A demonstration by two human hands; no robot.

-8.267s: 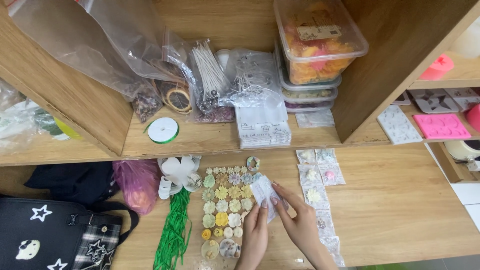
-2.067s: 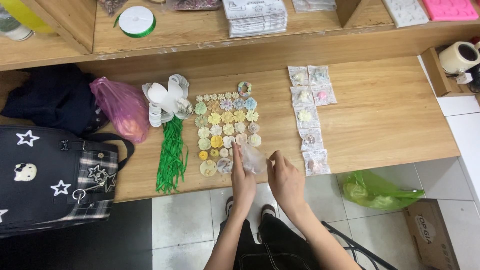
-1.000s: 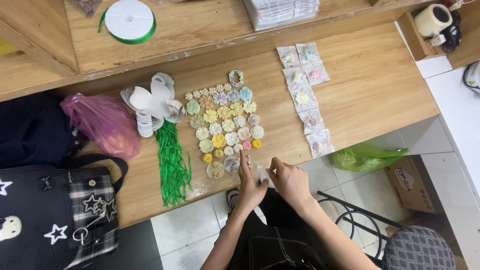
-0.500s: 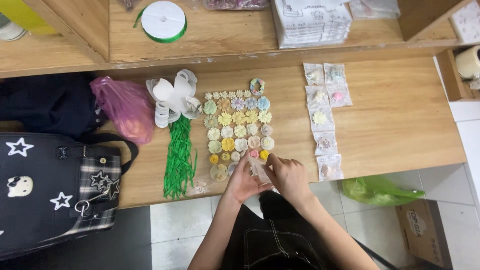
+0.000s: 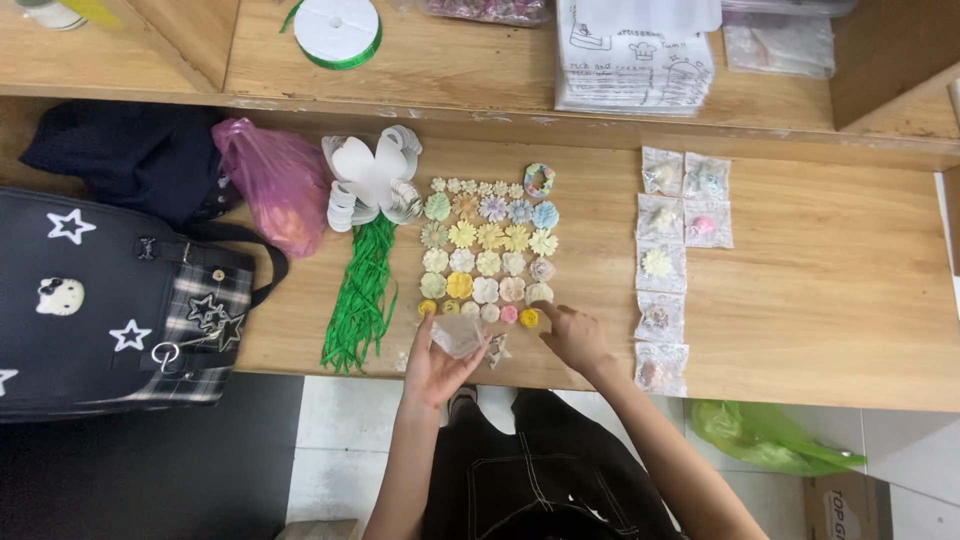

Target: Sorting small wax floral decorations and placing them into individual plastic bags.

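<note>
My left hand [image 5: 437, 362] holds a small clear plastic bag [image 5: 457, 336] at the front edge of the wooden table [image 5: 830, 310]. My right hand [image 5: 572, 333] reaches to the bottom row of a grid of small pastel flower pieces [image 5: 487, 250], its fingertips at a yellow piece [image 5: 528, 318]. To the right lies a column of filled clear bags [image 5: 662, 266], each with a flower piece inside.
A bundle of green strips [image 5: 362, 292] and white ribbon loops [image 5: 370, 178] lie left of the grid. A pink plastic bag [image 5: 275, 190] and a black starred bag [image 5: 110, 300] sit further left. On the shelf are a ribbon spool [image 5: 337, 28] and stacked paper [image 5: 635, 60]. A green bag [image 5: 765, 440] lies on the floor.
The camera view shifted. My right hand left the clear bag and reached right to the yellow piece in the bottom row; my left hand keeps the bag.
</note>
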